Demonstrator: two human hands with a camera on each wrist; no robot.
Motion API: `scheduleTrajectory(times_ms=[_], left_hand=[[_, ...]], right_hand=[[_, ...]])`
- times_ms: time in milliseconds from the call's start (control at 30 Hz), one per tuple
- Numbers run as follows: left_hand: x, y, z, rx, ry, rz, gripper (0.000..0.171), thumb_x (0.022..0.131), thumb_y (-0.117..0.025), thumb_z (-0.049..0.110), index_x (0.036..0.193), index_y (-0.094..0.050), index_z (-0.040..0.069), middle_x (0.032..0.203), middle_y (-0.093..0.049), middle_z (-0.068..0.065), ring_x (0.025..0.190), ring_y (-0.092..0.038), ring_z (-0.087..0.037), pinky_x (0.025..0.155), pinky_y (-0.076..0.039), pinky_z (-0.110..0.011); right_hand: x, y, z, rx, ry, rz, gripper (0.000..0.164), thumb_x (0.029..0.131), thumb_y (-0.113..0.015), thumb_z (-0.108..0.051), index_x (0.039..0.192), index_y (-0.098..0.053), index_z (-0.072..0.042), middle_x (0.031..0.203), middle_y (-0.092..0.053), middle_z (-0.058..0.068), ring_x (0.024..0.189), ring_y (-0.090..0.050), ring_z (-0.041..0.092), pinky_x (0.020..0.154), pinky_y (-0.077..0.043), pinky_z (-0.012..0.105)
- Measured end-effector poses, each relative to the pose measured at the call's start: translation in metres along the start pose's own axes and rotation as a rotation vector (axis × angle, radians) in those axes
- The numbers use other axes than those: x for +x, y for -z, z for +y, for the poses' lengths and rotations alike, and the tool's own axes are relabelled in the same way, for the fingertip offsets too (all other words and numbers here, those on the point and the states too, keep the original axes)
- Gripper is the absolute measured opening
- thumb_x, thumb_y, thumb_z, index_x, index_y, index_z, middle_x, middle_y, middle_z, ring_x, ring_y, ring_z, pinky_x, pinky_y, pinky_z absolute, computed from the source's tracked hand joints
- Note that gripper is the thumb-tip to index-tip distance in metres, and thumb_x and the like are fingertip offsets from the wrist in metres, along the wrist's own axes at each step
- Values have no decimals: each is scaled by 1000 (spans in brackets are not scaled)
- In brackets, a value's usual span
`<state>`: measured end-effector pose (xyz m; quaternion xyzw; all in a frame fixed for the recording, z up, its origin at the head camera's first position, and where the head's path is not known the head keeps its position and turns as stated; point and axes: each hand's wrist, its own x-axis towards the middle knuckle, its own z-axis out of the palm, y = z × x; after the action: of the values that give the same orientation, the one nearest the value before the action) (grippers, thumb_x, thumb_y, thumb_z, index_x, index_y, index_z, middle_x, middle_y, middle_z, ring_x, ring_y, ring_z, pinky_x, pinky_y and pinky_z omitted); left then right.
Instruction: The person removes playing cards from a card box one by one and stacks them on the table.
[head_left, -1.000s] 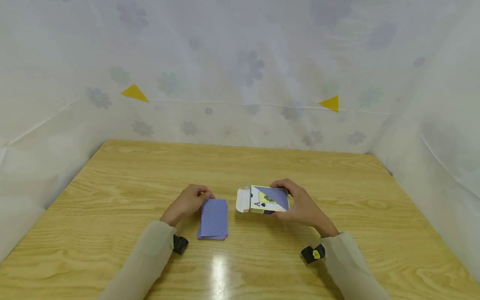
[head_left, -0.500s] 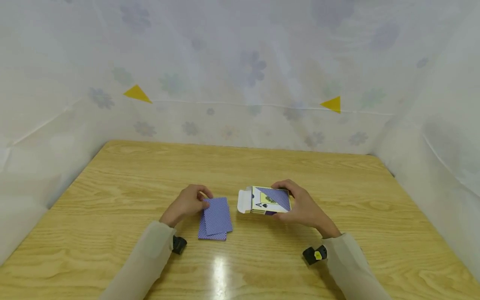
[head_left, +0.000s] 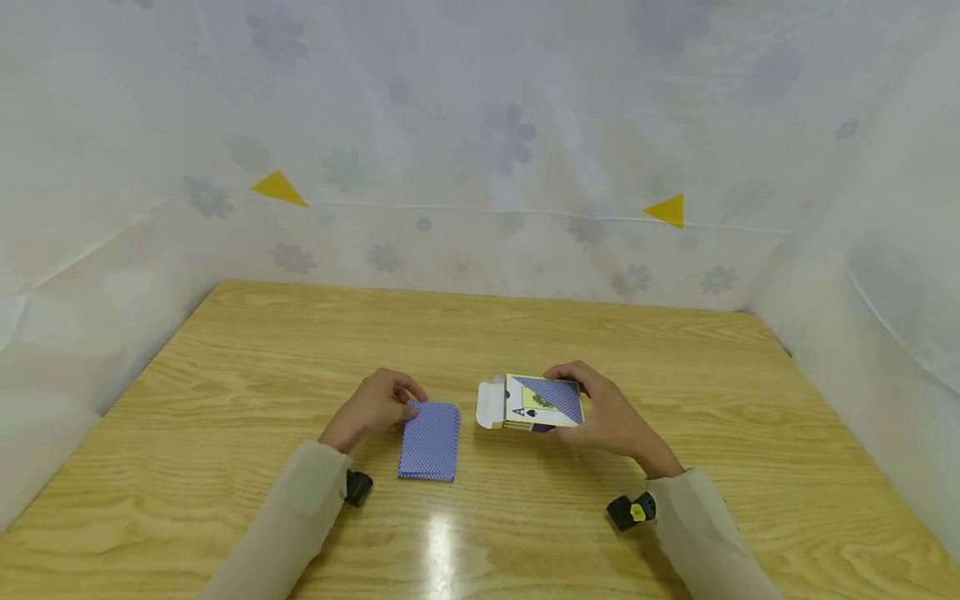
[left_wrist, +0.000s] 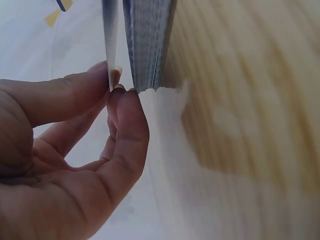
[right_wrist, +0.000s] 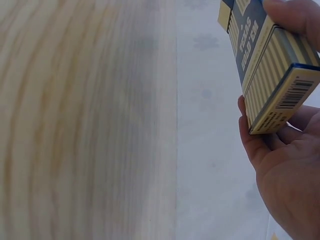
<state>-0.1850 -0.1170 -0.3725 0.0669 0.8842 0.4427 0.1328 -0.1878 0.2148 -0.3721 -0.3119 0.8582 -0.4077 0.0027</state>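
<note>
My left hand (head_left: 372, 408) pinches a thin playing card (left_wrist: 111, 40) at its edge between thumb and fingers. In the left wrist view that card stands a small gap off the deck of cards (left_wrist: 147, 45), and some fingertips touch the deck's edge. From the head view the blue-patterned card backs (head_left: 430, 442) lie face down, nearly lined up. My right hand (head_left: 603, 417) grips a card box (head_left: 546, 402) above the table, thumb and fingers on opposite sides. Its white flap (head_left: 491, 404) hangs out toward the deck. "Texas Hold'em" is printed on the box side (right_wrist: 250, 45).
The wood-grain table (head_left: 480, 333) stretches around both hands. White flowered sheeting (head_left: 450, 125) hangs behind it and at both sides, with two yellow triangles, one at left (head_left: 280, 188) and one at right (head_left: 665, 211). Dark cameras sit on both wrists.
Half a second ago a top card was slid askew to the right over the deck; now the cards look nearly lined up. The right hand and box have hardly moved.
</note>
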Motion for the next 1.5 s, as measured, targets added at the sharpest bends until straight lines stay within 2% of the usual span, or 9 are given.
scheduleTrajectory(times_ms=[167,400,900,1167,1333,1500], left_hand=[[-1,-1,2,33,-40,-3,13,83,-66,-5,96,-67,-2,78,-51,-6,72,-45,-17,63,-39,-26],[-2,-4,3,47,-10,6,15,82,-67,-6,96,-65,-3,77,-50,-6,70,-45,-17,62,-39,-25],[-1,-8,2,76,12,20,15,81,-67,-6,96,-63,-4,78,-50,-7,69,-46,-18,60,-39,-25],[0,-7,3,89,50,64,19,88,-63,5,104,-61,-4,86,-60,-13,71,-55,-19,59,-45,-27],[-2,-5,8,106,-5,104,20,89,-61,9,105,-61,-4,87,-59,-13,71,-53,-19,57,-43,-27],[-4,-5,18,76,-58,100,20,90,-61,9,107,-61,-2,85,-60,-11,68,-53,-17,57,-43,-27]], right_hand=[[0,-1,-1,12,-5,-5,61,73,-81,-13,126,-53,-4,122,-55,6,96,-50,14,86,-44,30],[-1,-3,-3,22,-10,-18,60,73,-81,-12,126,-53,-10,123,-54,6,97,-49,14,86,-43,27],[0,-3,-5,13,-27,-23,60,72,-80,-13,126,-53,-10,123,-54,6,98,-49,14,88,-44,29],[0,-3,-4,16,0,-18,60,72,-81,-12,125,-53,-8,122,-54,7,97,-49,14,86,-44,28],[0,-3,-4,20,10,-20,60,72,-81,-12,126,-53,-9,123,-54,7,97,-49,14,87,-44,28],[0,-4,-1,41,10,-31,62,72,-82,-12,126,-53,-9,123,-54,7,98,-50,14,88,-44,27]])
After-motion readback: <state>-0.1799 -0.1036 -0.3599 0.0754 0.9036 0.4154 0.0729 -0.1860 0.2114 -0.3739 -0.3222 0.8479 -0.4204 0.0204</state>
